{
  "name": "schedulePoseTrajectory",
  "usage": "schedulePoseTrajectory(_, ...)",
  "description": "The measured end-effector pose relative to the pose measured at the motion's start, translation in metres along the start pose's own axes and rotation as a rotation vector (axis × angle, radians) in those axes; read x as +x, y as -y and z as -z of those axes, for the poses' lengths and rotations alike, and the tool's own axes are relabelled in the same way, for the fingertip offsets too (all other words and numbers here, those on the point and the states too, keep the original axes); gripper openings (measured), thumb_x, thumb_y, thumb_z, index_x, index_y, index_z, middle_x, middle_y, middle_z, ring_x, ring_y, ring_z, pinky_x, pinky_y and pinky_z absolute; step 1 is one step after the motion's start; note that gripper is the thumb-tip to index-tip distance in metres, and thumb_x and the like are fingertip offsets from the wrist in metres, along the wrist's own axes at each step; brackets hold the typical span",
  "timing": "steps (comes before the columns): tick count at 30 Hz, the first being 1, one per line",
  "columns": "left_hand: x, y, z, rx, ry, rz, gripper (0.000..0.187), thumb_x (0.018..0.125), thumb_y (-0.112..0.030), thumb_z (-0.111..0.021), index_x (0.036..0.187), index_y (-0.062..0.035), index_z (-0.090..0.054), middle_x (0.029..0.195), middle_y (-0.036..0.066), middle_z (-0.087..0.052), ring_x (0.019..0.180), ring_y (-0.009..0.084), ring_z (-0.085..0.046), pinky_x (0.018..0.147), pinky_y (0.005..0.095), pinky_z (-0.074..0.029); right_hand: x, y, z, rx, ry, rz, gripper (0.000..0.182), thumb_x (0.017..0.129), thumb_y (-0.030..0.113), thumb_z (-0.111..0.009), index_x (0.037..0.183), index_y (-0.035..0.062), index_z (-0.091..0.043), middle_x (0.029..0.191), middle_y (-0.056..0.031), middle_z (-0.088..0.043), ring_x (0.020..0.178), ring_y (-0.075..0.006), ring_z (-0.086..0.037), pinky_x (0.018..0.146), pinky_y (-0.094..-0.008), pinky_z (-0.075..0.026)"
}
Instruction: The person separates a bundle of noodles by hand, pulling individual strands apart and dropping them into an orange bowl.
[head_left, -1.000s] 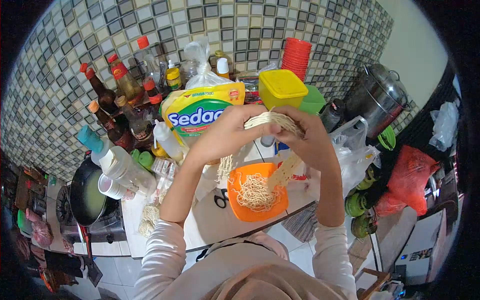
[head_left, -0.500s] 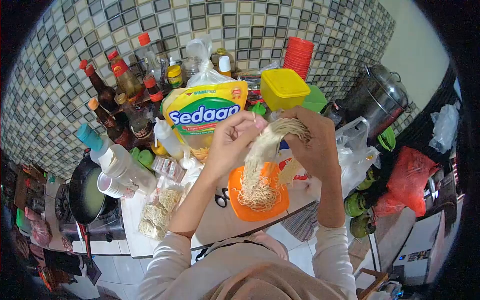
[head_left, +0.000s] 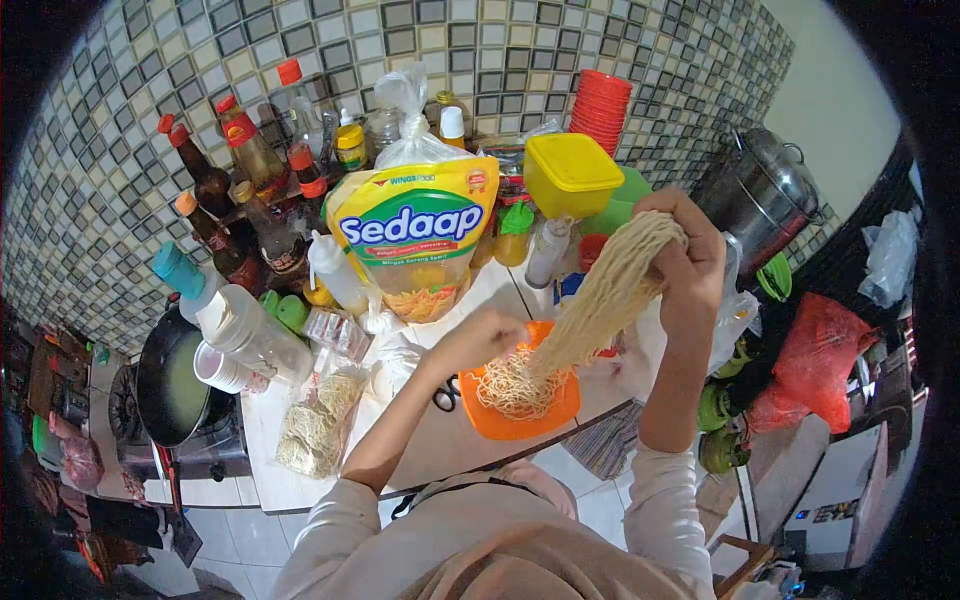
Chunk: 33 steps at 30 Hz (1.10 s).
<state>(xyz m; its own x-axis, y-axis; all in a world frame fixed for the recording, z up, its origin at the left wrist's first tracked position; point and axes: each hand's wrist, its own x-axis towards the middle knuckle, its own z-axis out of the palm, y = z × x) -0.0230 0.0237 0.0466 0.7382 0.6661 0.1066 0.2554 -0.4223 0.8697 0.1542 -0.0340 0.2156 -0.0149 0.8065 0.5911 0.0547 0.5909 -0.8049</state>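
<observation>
My right hand (head_left: 692, 250) is closed round the top of a bundle of pale noodles (head_left: 610, 290), held up at a slant. The bundle's lower end hangs over an orange bowl (head_left: 505, 425). More loose noodles (head_left: 515, 390) lie in the bowl. Just above the bowl's left rim is my left hand (head_left: 485, 340), its fingers curled in and slightly blurred. Whether strands are pinched in it is hidden. A pair of black-handled scissors (head_left: 445, 397) lies left of the bowl, below my left forearm.
A clear bag of noodles (head_left: 318, 430) lies at the counter's left. Behind stand a yellow Sedaap pouch (head_left: 410, 235), several sauce bottles (head_left: 205, 180), a yellow tub (head_left: 570, 175) and stacked red cups (head_left: 600, 108). A dark pan (head_left: 180, 390) of cloudy liquid sits on the stove, far left.
My right hand has moved right and slightly up with the noodle bundle, which now hangs longer. My left hand has left the bundle's top and come down toward the bowl.
</observation>
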Motion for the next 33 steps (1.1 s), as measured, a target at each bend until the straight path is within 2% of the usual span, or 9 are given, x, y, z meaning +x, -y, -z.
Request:
schedulePoseTrajectory(5,0.0,0.005,-0.009,0.2,0.15,-0.165,0.018,0.078,-0.005,-0.048,0.093,0.0006,-0.056,0.073,0.015,-0.056,0.07,0.0196,-0.057,0.065,0.0258,-0.043,0.0,0.0,0.004,0.04,-0.006,-0.101,0.018,0.065,-0.001,-0.043,0.079,-0.0011,-0.054,0.069,-0.0012,-0.055,0.06,-0.0045,-0.049,0.054,-0.0178,-0.04)
schedulePoseTrajectory(7,0.003,-0.01,-0.004,0.168,-0.256,-0.167,0.019,0.079,-0.007,-0.05,0.095,-0.0016,-0.056,0.082,0.015,-0.059,0.08,0.0179,-0.058,0.071,0.0309,-0.045,-0.001,-0.004,0.0,-0.001,0.006,-0.06,0.017,0.065,-0.001,-0.044,0.079,-0.001,-0.054,0.069,-0.001,-0.055,0.06,-0.0047,-0.05,0.053,-0.018,-0.04)
schedulePoseTrajectory(8,0.005,-0.021,0.001,0.168,-0.256,-0.167,0.019,0.079,-0.007,-0.05,0.095,-0.0016,-0.056,0.082,0.015,-0.059,0.08,0.0179,-0.058,0.071,0.0309,-0.045,-0.001,-0.005,-0.002,-0.04,0.019,-0.018,0.017,0.066,-0.001,-0.044,0.079,-0.0009,-0.054,0.068,-0.0008,-0.055,0.06,-0.0049,-0.05,0.053,-0.0181,-0.04)
schedulePoseTrajectory(10,0.006,-0.055,0.013,-0.427,-0.523,-0.23,0.026,0.084,-0.012,-0.048,0.107,0.0001,-0.05,0.087,0.012,-0.058,0.083,0.0159,-0.056,0.073,0.0297,-0.044,-0.001,-0.007,-0.004,-0.093,0.084,0.004,0.017,0.066,-0.001,-0.046,0.08,-0.0011,-0.055,0.067,-0.0013,-0.055,0.059,-0.0055,-0.05,0.053,-0.0184,-0.04)
schedulePoseTrajectory(13,-0.001,-0.103,0.014,-0.79,-0.483,-0.35,0.029,0.087,-0.015,-0.046,0.111,0.0015,-0.045,0.085,0.006,-0.055,0.079,0.0128,-0.054,0.069,0.0276,-0.044,-0.002,-0.012,-0.011,-0.219,0.164,0.005,0.017,0.065,0.0,-0.049,0.08,-0.0013,-0.055,0.066,-0.0028,-0.056,0.058,-0.0067,-0.052,0.052,-0.0192,-0.041)
schedulePoseTrajectory(17,-0.003,-0.11,0.009,-0.45,-0.404,-0.314,0.027,0.086,-0.016,-0.047,0.107,0.0006,-0.047,0.081,0.002,-0.052,0.071,0.0085,-0.051,0.062,0.0236,-0.043,0.0,-0.021,-0.014,-0.397,0.139,0.066,0.017,0.062,0.0,-0.055,0.079,-0.0014,-0.056,0.068,-0.0058,-0.059,0.058,-0.0078,-0.054,0.054,-0.0211,-0.044)
schedulePoseTrajectory(23,-0.002,-0.075,0.013,-0.634,-0.193,-0.227,0.018,0.084,-0.015,-0.048,0.095,0.0,-0.05,0.066,-0.002,-0.046,0.054,0.0025,-0.041,0.046,0.0171,-0.034,-0.001,-0.019,-0.009,-0.334,0.078,0.06,0.02,0.06,-0.003,-0.057,0.08,-0.0012,-0.057,0.07,-0.0056,-0.059,0.062,-0.007,-0.055,0.056,-0.0203,-0.045)
schedulePoseTrajectory(25,-0.003,-0.063,0.013,-0.932,-0.05,-0.104,0.012,0.082,-0.012,-0.048,0.086,-0.0008,-0.05,0.056,-0.004,-0.039,0.047,0.0028,-0.034,0.042,0.0169,-0.027,-0.001,-0.018,-0.009,-0.292,0.053,0.039,0.02,0.061,-0.004,-0.057,0.08,-0.0013,-0.057,0.07,-0.0052,-0.059,0.063,-0.0067,-0.055,0.056,-0.0197,-0.045)
schedulePoseTrajectory(33,0.0,-0.015,-0.012,-0.98,-0.046,-0.016,0.008,0.081,-0.01,-0.05,0.076,-0.0043,-0.048,0.05,-0.005,-0.033,0.042,0.0031,-0.029,0.038,0.0187,-0.023,0.0,-0.007,-0.007,-0.164,-0.025,-0.036,0.02,0.061,-0.006,-0.055,0.08,-0.0029,-0.057,0.073,-0.0044,-0.059,0.065,-0.007,-0.055,0.06,-0.0188,-0.045)
